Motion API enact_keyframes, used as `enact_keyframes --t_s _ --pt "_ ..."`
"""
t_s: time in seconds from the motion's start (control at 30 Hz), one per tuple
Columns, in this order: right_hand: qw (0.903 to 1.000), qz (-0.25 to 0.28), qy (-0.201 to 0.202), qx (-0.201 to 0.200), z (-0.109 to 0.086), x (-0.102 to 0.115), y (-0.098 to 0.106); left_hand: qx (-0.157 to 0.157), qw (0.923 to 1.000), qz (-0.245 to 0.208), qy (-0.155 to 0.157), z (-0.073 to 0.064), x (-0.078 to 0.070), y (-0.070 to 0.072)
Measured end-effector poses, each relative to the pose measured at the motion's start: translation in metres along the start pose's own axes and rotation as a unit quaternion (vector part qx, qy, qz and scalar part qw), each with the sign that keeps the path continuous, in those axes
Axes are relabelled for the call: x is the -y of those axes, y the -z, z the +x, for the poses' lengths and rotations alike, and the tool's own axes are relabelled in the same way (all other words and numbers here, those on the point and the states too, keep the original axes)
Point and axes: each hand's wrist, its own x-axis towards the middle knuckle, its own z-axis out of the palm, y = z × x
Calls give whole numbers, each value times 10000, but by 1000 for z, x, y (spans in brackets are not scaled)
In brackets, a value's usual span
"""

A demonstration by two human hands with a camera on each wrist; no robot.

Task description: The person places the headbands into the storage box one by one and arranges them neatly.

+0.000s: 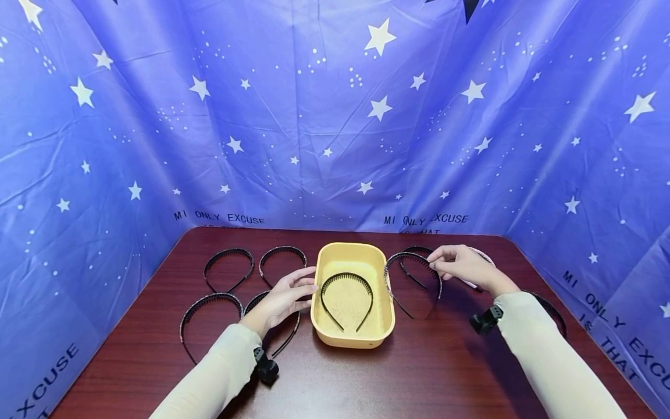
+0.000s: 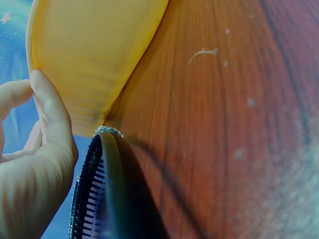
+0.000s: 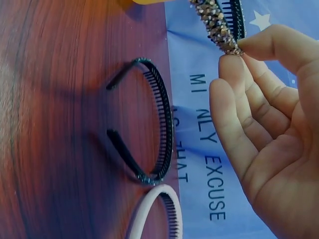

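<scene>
A yellow plastic tray [image 1: 353, 342] stands mid-table with a black toothed headband [image 1: 347, 276] lying in it. My left hand [image 1: 282, 299] touches the tray's left rim, thumb and fingertips against it in the left wrist view. To the right of the tray, my right hand [image 1: 459, 266] pinches one side of a headband covered in glittery beads [image 3: 214, 22] between thumb and index finger. That headband is held up beside the tray's right edge, its two ends pointing down. In the right wrist view, the other fingers are half bent.
Left of the tray lie several black headbands [image 1: 228, 251], one partly hidden behind my left hand. On the right, a dark headband [image 3: 164, 119] and a pale pink one [image 3: 147, 209] lie on the table [image 1: 434, 372]. Another headband [image 1: 556, 313] shows behind my right sleeve. A starry blue curtain [image 1: 298, 116] surrounds the table.
</scene>
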Motion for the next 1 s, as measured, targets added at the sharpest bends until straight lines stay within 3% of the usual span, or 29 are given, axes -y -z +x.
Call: enact_keyframes --t_s 1.0 --pt "9975 479 418 313 38 29 -44 47 10000 8 11 -1 -3 -1"
